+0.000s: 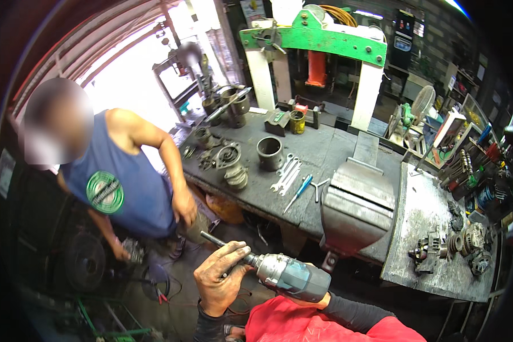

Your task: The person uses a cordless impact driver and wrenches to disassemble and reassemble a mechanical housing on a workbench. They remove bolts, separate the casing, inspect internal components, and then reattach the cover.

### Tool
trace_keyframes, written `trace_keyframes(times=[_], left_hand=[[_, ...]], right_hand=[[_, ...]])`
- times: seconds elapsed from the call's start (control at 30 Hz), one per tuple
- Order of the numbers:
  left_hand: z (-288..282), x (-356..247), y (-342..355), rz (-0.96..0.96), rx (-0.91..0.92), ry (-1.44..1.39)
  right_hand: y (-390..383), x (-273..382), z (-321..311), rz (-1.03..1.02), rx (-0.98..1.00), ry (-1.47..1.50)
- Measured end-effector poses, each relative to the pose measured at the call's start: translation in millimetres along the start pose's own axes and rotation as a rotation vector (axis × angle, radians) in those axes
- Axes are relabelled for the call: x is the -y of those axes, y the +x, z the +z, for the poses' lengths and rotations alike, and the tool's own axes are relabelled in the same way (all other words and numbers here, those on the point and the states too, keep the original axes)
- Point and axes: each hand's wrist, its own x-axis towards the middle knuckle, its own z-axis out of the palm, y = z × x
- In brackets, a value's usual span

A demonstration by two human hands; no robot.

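Note:
A grey and black cordless impact wrench (296, 277) is held in front of me, its nose toward the left. My left hand (218, 279) is closed around the socket extension (212, 239) at the nose, and the rod's end sticks out past the fingers. Mostly hidden behind the tool body, my right hand (312, 301) supports it from the handle side. On the bench (330, 149) beyond lie several wrenches (288, 175), a blue-handled screwdriver (298, 194) and a three-armed wrench (320, 188). A large vise (359, 199) stands at the bench's near edge.
At the left a person in a blue sleeveless shirt (122, 176) holds a metal part (133, 251). A metal cylinder (269, 153) and motor housings (232, 168) sit on the bench. Behind rises a green and white press frame (313, 40). Alternator parts (433, 251) lie on the right-hand table (404, 268).

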Motion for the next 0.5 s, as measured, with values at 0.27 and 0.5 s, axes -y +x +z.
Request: trace_keyframes(times=[0.27,0.5], left_hand=[[63,79,162,0.218,0.334,-0.155],[101,135,255,-0.158,0.383,-0.345]], right_hand=[[80,-48,-15,0.245,-0.476,-0.059],[106,-97,-3,0.343,-0.703,-0.636]])
